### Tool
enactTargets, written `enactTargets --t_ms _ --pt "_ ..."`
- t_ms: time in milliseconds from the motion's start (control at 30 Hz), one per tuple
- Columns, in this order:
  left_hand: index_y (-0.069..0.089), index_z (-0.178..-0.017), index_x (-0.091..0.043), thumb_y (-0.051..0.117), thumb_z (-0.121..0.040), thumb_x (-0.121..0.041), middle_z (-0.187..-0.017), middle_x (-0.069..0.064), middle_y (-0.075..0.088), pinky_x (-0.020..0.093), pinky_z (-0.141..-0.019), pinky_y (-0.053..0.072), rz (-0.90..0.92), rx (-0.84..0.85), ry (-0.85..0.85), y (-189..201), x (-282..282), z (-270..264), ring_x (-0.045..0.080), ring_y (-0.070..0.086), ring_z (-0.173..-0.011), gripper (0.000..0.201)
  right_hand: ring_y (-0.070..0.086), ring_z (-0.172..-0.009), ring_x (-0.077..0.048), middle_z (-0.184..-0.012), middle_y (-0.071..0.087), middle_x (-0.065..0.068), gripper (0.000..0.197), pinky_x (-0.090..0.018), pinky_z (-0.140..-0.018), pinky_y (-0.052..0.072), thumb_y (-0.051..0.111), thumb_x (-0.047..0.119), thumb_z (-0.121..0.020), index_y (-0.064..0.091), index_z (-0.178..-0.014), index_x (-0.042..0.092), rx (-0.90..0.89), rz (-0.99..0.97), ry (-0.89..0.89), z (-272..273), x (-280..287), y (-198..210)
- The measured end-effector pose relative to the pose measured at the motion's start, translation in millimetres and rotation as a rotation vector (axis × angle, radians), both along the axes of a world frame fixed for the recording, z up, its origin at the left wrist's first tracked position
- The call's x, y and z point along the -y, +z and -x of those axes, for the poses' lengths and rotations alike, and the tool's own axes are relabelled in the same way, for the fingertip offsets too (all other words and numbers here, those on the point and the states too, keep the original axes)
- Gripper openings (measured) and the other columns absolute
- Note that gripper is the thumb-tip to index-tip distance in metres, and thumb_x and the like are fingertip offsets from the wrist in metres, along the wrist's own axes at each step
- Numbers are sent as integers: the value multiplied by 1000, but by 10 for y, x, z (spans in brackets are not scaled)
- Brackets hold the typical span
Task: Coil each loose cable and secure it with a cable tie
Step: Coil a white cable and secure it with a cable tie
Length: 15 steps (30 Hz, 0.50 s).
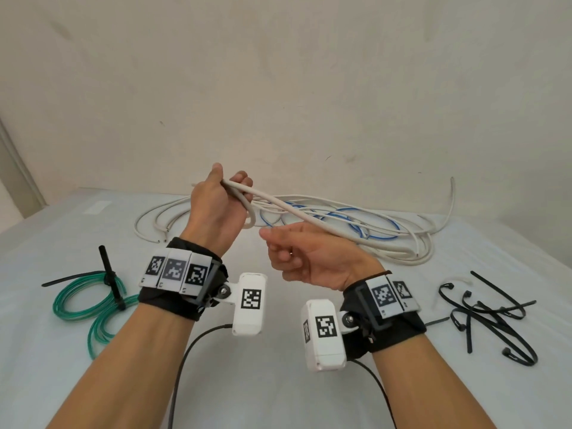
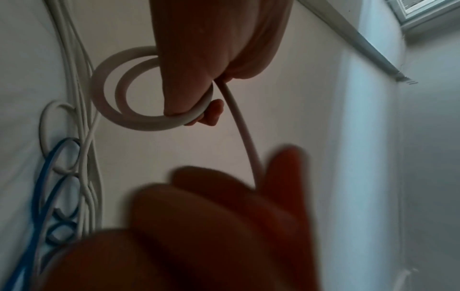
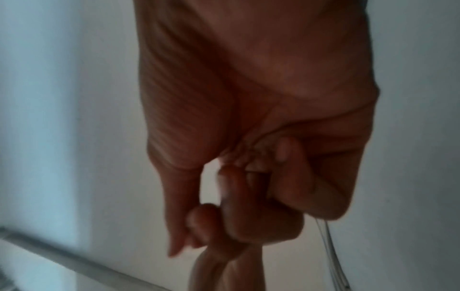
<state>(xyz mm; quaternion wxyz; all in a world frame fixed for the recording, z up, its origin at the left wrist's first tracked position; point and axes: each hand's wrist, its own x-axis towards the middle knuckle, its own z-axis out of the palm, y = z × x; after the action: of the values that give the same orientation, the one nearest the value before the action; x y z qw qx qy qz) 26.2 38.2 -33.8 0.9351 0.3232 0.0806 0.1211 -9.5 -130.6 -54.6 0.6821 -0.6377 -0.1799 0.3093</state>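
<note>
While gripping the white cable [image 1: 297, 216] in the curled left hand [image 1: 216, 209], holds two small loops hanging just below those fingers. Runs long axis down and rightward from them, passing just over the right hand [image 1: 306, 258] and on to the loose pile [image 1: 387, 239] beyond. Nearer that free run with the right hand, so next loop likely fed from there. Cannot tell whether the right fingers, loosely curled, pinch the cable or merely sit beside it: blurred in wrist views, hidden behind knuckles from the head.
</note>
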Motion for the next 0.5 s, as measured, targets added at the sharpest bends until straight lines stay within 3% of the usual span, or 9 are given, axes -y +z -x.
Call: enactTargets --t_ms 100,167,233,267,400,467,500 --pt "41 -103 -10 41 -112 -27 -67 5 53 28 -66 44 -16 12 -14 -36 22 9 18 55 -58 19 37 -48 -7 -60 54 2 53 -20 -48 26 47 60 -96 71 -79 15 -89 -233 55 45 8 69" --pt "45 -105 -6 42 -112 -27 -71 6 58 30 -71 48 -40 21 -12 -43 63 30 19 57 -63 23 49 -52 -9 -71 67 -3 77 -20 -46 34 34 71 -97 77 -111 9 -185 -436 90 24 8 78" --pt "48 -100 -5 42 -112 -27 -77 7 61 32 -76 51 -69 46 -3 -32 97 63 19 58 -67 26 58 -62 -12 -93 74 -7 92 -22 -49 40 24 79 -98 58 -146 7 -220 -618 129 14 28 86" --pt "49 -98 -5 41 -112 -27 -79 8 61 33 -82 51 -83 59 -5 -32 111 69 18 58 -68 27 62 -69 -14 -105 75 -8 96 -22 -53 44 22 81 -97 46 -155 8 -218 -689 139 29 30 103" --pt "50 -113 -2 43 -112 -28 -90 10 64 38 -94 52 -102 71 -32 -70 106 73 21 63 -80 27 70 -107 -28 -143 60 -18 101 -30 -80 58 33 82 -96 24 -163 7 -239 -906 113 85 27 190" --pt "52 -115 -1 43 -112 -27 -90 10 65 38 -94 53 -107 78 -33 -74 94 82 20 65 -79 27 65 -122 -36 -148 54 -27 101 -34 -97 55 42 79 -95 22 -162 5 -252 -933 28 106 35 257" --pt "53 -109 -2 44 -112 -26 -84 8 66 36 -90 55 -109 82 -40 -60 89 96 18 65 -75 26 64 -123 -39 -146 55 -30 97 -35 -99 54 45 76 -96 24 -160 5 -254 -897 -27 117 25 294"
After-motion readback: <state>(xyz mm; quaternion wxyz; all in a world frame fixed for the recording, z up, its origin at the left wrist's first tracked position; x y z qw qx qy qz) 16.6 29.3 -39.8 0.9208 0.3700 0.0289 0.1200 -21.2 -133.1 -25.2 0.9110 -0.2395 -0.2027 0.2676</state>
